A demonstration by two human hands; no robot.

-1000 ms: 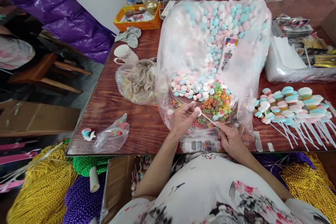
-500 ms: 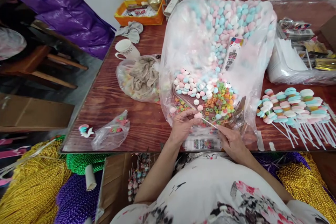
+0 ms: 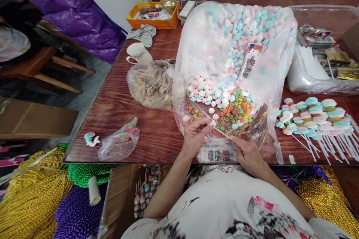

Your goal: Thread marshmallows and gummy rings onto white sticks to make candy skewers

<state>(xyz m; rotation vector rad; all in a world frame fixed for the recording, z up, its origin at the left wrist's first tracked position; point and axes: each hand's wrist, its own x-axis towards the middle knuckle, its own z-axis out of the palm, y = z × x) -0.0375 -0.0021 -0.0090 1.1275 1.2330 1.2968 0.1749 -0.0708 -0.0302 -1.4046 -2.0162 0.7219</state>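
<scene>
My left hand (image 3: 196, 134) is closed, its fingertips pinching a pink candy (image 3: 212, 123) at the end of a thin white stick (image 3: 223, 133). My right hand (image 3: 246, 153) is closed on the stick's other end. Both hands sit at the mouth of a big clear bag (image 3: 202, 44) that holds pastel pink, blue and white candies (image 3: 207, 93) and small coloured ring candies (image 3: 235, 110). To the right on the wooden table (image 3: 117, 112) lie several finished candy sticks (image 3: 311, 115) in a row.
A smaller bag with a beige cloth (image 3: 153, 82), a white mug (image 3: 137, 53), an orange tray (image 3: 153, 16) and a small bag (image 3: 119, 142) lie left. Clear packets (image 3: 316, 67) sit at the right. Gold, green and purple bead strings (image 3: 36, 201) hang below the front edge.
The hands have stayed at the bag's mouth and shifted slightly lower along the stick. The view has drifted a little; the rest of the table looks the same.
</scene>
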